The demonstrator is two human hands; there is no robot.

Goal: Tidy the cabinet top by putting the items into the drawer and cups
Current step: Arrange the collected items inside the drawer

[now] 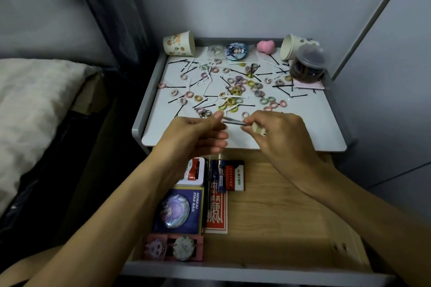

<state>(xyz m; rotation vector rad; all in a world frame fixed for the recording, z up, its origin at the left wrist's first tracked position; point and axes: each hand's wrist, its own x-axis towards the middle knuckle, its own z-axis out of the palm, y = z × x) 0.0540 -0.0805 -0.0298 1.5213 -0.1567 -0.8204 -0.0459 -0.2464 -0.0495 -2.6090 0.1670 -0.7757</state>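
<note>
Cabinet top (303,128) mostly uncleared, littered with hair ties (235,91) and bobby pins (283,89); drawer (279,212) pulled open below, partly filled on its left side; two paper cups (179,43) tipped over at the back corners; left hand (198,134) and right hand (279,133) meet over the front edge, both pinching a thin metal piece (233,121), likely a clip; right also holds a small pale item; sorting step early; next move probably drops it in the drawer.
</note>
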